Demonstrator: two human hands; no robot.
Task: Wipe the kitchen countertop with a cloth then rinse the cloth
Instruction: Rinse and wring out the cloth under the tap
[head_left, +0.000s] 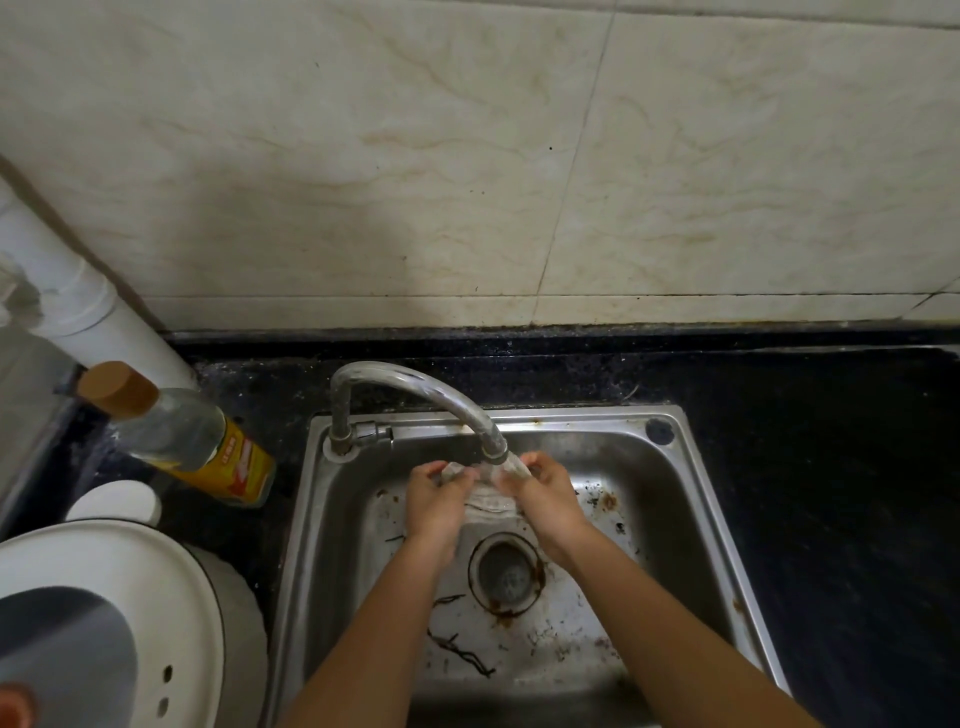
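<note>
A pale, wet cloth is stretched between my two hands under the spout of the curved metal faucet, over the steel sink. My left hand grips the cloth's left end with curled fingers. Its right end is pinched by my right hand, just beside the spout tip. Water blurs over the cloth. Most of the cloth is hidden between my hands. The black countertop surrounds the sink.
A bottle with a yellow label and brown cap leans left of the sink. A white rice cooker fills the lower left. A white pipe runs up the tiled wall. Dark debris lies around the drain.
</note>
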